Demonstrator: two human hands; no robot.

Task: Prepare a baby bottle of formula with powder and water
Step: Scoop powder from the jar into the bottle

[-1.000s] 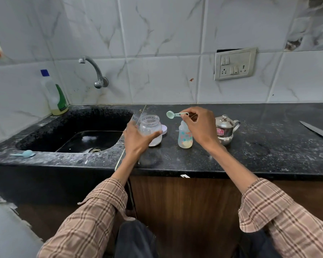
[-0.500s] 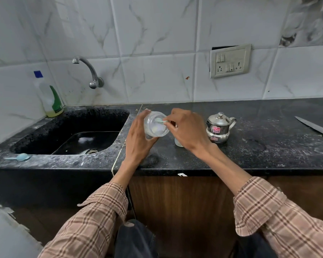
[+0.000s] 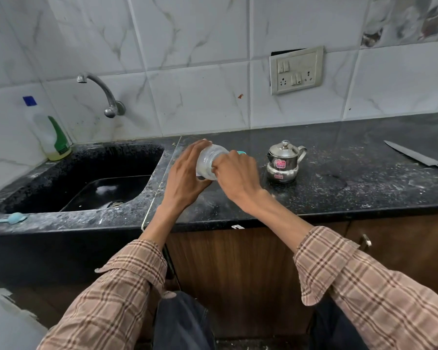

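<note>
- Left hand is wrapped around the clear powder jar, lifted above the counter and tipped over on its side, mouth turned toward the right hand.
- Right hand is bunched at the jar's mouth, fingers pinched together; a sliver of teal scoop pokes out above the knuckles, so it looks like that hand has the scoop, though the grip itself is hidden.
- The two hands are touching around the jar, both arms in rolled plaid sleeves.
- The baby bottle itself? Can't pick it out: the right hand covers that patch of counter.
- Just to the right of the hands, a small steel kettle stands upright with its lid on, spout pointing right, a red label on its belly.
- The black stone counter is dusted with white powder streaks.
- Far right edge, a knife lies flat, blade pointing left.
- To the left, the dark sink, with a curved tap on the wall above it.
- A second, pale blue scoop rests on the sink's front rim.
- A dish soap bottle with blue cap stands in the back left corner.
- A switch and socket plate sits on the marble-look tiles.
</note>
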